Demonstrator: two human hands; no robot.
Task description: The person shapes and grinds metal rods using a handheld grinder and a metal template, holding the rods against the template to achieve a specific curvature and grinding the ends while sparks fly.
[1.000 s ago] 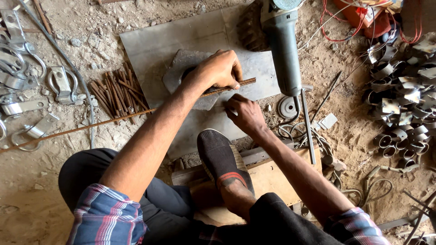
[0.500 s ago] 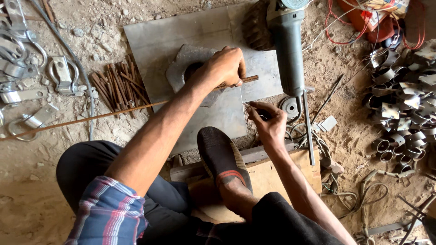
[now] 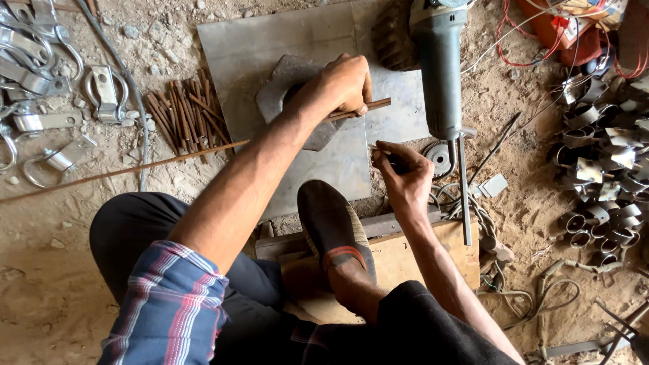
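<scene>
My left hand (image 3: 346,82) is closed around a long thin rusty rod (image 3: 135,167). The rod lies slanted across a grey steel plate (image 3: 257,37), and its end pokes out to the right of my fingers. Beneath the hand sits a thick, irregular grey metal piece (image 3: 276,91). My right hand (image 3: 404,174) hovers at the plate's right edge, fingers pinched on a short thin dark stick (image 3: 380,150) that I cannot identify. My shoe (image 3: 332,226) rests on a wooden board (image 3: 412,260) just below the plate.
An angle grinder (image 3: 439,67) lies along the plate's right side, with a toothed disc (image 3: 439,157) beside it. Short cut rods (image 3: 184,115) are piled left of the plate. Metal clamps (image 3: 40,74) lie far left, ring clamps (image 3: 595,169) far right, and red wires (image 3: 541,27) top right.
My right hand drew back from the middle of the plate to its right edge with the small stick. My left hand kept hold of the rod.
</scene>
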